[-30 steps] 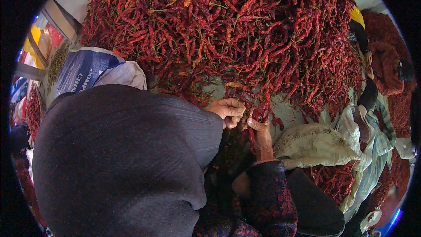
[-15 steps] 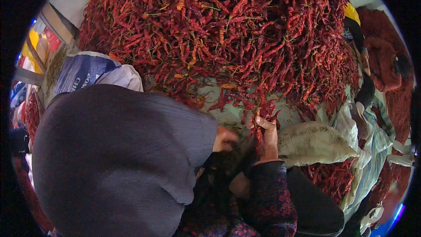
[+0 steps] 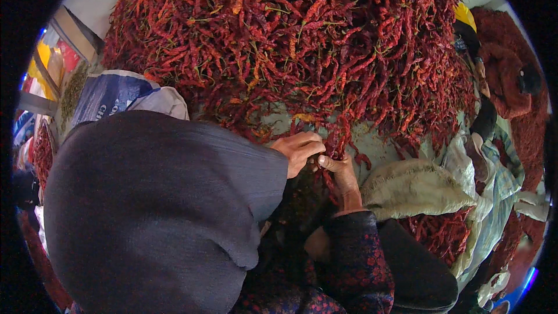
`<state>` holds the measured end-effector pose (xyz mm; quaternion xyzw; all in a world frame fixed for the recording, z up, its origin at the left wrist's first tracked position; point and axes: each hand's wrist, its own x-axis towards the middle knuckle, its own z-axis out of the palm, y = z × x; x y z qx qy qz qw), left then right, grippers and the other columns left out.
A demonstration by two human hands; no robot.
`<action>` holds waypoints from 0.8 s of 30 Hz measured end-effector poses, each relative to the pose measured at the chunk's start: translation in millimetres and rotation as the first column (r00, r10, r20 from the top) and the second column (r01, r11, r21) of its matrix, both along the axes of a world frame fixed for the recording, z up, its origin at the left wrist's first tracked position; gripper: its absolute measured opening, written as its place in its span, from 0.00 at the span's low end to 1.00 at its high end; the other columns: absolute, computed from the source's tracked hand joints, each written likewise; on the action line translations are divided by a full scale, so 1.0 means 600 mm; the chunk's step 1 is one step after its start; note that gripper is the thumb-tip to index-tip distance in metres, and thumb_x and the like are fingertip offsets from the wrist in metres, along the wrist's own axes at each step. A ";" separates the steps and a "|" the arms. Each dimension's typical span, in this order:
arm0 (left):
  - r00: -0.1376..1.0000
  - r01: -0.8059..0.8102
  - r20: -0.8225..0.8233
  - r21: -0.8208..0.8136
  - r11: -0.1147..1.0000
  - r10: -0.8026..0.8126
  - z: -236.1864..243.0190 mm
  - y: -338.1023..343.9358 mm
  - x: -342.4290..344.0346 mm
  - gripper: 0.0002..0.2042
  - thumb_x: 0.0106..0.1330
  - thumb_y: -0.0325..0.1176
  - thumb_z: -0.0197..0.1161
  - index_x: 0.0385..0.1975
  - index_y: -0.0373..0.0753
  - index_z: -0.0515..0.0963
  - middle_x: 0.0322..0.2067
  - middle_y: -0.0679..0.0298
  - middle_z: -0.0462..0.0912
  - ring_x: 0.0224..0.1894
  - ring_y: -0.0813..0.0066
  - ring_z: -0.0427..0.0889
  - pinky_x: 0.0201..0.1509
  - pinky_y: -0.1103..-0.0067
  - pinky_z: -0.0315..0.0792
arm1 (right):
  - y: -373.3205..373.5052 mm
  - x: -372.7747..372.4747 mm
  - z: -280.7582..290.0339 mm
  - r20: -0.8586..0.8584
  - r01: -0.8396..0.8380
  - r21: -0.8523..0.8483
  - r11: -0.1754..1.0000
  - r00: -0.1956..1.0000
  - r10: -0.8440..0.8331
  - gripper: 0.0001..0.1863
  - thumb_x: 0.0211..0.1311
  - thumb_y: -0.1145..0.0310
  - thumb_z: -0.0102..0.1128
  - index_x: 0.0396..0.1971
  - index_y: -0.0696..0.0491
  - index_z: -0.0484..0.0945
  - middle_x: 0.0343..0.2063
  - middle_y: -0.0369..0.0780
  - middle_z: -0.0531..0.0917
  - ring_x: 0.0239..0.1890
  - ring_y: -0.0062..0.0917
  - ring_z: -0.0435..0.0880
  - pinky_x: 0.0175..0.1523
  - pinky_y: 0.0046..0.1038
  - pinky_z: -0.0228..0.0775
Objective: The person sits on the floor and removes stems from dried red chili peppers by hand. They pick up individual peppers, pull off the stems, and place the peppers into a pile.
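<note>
My right hand (image 3: 345, 179), in a dark flower-patterned sleeve, grips a small bunch of dried red chillies (image 3: 337, 139), with the thumb pressed across it. Close against it on the left is my left hand (image 3: 299, 150), fingers bent and pinched together at the bunch. Its fingertips are partly hidden, so what lies between them does not show. A dark grey cloth (image 3: 168, 197) covers my left arm and much of the lower left. Just beyond both hands rises a big heap of dried red chillies (image 3: 290, 40), some with pale stalks.
A cream sack (image 3: 412, 189) lies right of my hands, with more red chillies (image 3: 439, 232) beside its lower edge. A blue-and-white sack (image 3: 113, 93) stands at the left. At the far right, a dark sleeve (image 3: 485, 119) appears to belong to another person.
My left hand has moved up and right from lower down to meet the bunch. My right hand has shifted slightly left and keeps hold of the chillies.
</note>
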<state>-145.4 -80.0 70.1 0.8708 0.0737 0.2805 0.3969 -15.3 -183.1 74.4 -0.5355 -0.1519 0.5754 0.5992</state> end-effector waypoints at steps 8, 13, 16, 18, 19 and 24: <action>0.993 -0.108 0.057 0.159 0.981 0.100 -0.022 0.014 -0.005 0.19 0.43 0.18 0.55 0.38 0.39 0.68 0.34 0.60 0.70 0.34 0.62 0.73 0.32 0.73 0.72 | 0.007 -0.015 0.002 -0.099 0.013 0.090 0.996 0.995 -0.004 0.17 0.42 0.72 0.64 0.34 0.58 0.72 0.26 0.38 0.78 0.27 0.23 0.76 0.34 0.24 0.68; 0.988 -0.148 0.068 0.198 0.969 0.137 -0.023 0.018 -0.001 0.17 0.45 0.19 0.55 0.38 0.39 0.68 0.33 0.60 0.70 0.34 0.61 0.73 0.30 0.72 0.72 | 0.011 -0.016 0.012 -0.118 0.069 0.059 0.996 0.991 -0.062 0.15 0.46 0.71 0.61 0.35 0.59 0.71 0.27 0.39 0.77 0.27 0.25 0.76 0.34 0.25 0.68; 0.988 -0.152 0.007 0.211 0.966 0.154 -0.018 0.017 0.001 0.17 0.46 0.20 0.55 0.39 0.39 0.68 0.32 0.60 0.69 0.33 0.61 0.73 0.30 0.72 0.72 | 0.013 -0.015 0.027 -0.126 0.099 0.053 0.994 0.988 -0.092 0.14 0.47 0.73 0.59 0.35 0.59 0.71 0.27 0.39 0.77 0.27 0.25 0.76 0.34 0.26 0.69; 0.987 -0.149 -0.024 0.236 0.960 0.160 -0.009 0.025 -0.010 0.17 0.46 0.20 0.56 0.39 0.39 0.68 0.33 0.60 0.69 0.33 0.61 0.73 0.29 0.72 0.72 | 0.020 -0.021 0.026 -0.147 0.097 0.067 0.993 0.985 -0.087 0.14 0.46 0.73 0.59 0.35 0.59 0.71 0.27 0.40 0.77 0.27 0.26 0.76 0.35 0.26 0.69; 0.987 -0.157 0.008 0.259 0.953 0.160 -0.009 0.029 -0.013 0.18 0.45 0.20 0.56 0.39 0.39 0.69 0.32 0.60 0.69 0.32 0.62 0.74 0.29 0.73 0.72 | 0.024 -0.024 0.026 -0.157 0.097 0.073 0.993 0.984 -0.084 0.14 0.45 0.74 0.59 0.35 0.59 0.71 0.27 0.40 0.77 0.27 0.26 0.76 0.35 0.26 0.69; 0.987 -0.139 0.121 0.353 0.925 0.103 -0.009 0.037 -0.003 0.18 0.45 0.21 0.57 0.39 0.38 0.69 0.33 0.61 0.68 0.31 0.65 0.74 0.25 0.74 0.71 | 0.029 -0.008 0.052 -0.133 0.077 -0.044 0.996 0.988 -0.083 0.15 0.41 0.76 0.56 0.34 0.60 0.71 0.28 0.40 0.77 0.27 0.27 0.75 0.36 0.28 0.68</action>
